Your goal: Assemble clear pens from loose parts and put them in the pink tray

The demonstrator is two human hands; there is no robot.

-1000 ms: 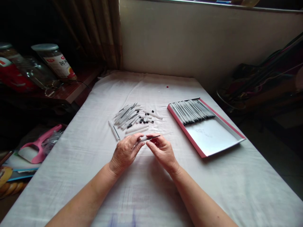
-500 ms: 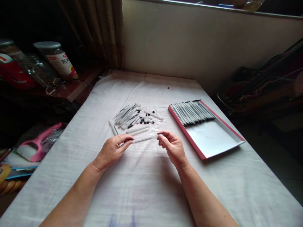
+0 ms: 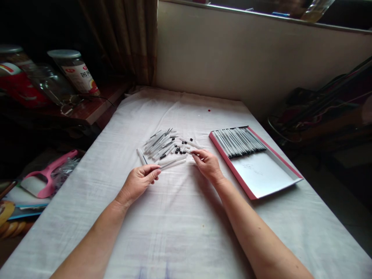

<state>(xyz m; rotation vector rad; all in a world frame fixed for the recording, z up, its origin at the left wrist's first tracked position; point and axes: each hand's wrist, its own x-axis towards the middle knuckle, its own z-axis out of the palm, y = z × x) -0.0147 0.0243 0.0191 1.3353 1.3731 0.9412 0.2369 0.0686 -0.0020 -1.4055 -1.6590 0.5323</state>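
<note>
My left hand (image 3: 143, 180) is closed, thumb against fingers, on a slim translucent pen barrel (image 3: 173, 164) that points right. Another clear barrel lies close behind it on the cloth. My right hand (image 3: 207, 164) has reached the near right side of the small black pen plugs (image 3: 178, 150), its thumb and forefinger pinched together. What sits between those fingertips is too small to make out. Beyond my left hand spreads a pile of pen barrels and refills (image 3: 159, 143). One barrel with a dark refill (image 3: 142, 156) lies apart at its left.
A shallow pink-edged box (image 3: 232, 174) on the right holds a row of black-ended pens (image 3: 240, 141). A tiny red piece (image 3: 209, 110) lies at the back of the white cloth (image 3: 174, 232). Jars (image 3: 78, 73) and glasses (image 3: 68, 106) stand on a left shelf above a pink-handled tool (image 3: 48, 176).
My right hand has let go of the barrel's right end and moved forward to the black plugs. My left hand keeps the barrel. The view has shifted slightly.
</note>
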